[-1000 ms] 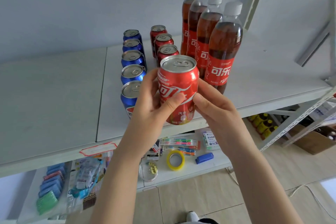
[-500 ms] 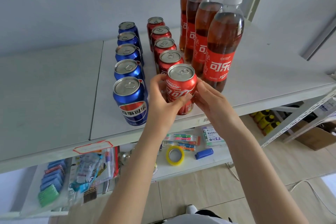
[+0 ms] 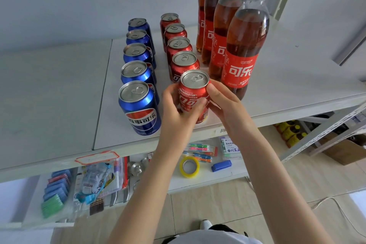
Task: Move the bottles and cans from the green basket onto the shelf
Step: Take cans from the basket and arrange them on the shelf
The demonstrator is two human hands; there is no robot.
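Both hands meet at the front of the shelf. The left hand [image 3: 177, 113] curls its fingers and thumb round the near side of a red can [image 3: 193, 93], and the right hand [image 3: 223, 103] pinches the can's other flank with thumb and fingertips. The can stands upright near the front lip of the shelf [image 3: 297, 85]. Its base is low by the board, but the hands hide whether it fully rests there. The green basket is out of view.

The step looks like seating this can as the front one of the red row. To do it well, the person should set it flat before letting go, because the edge is close and a tilted can could tip off. Its label faces forward, like that of the front blue can [image 3: 139, 109] just to the left. The next red can [image 3: 185, 63] sits just behind, so any push back should be gentle. Further right, the nearest cola bottle [image 3: 244, 51] stands tall beside the right hand, and the fingers should open slowly to stay clear of it.
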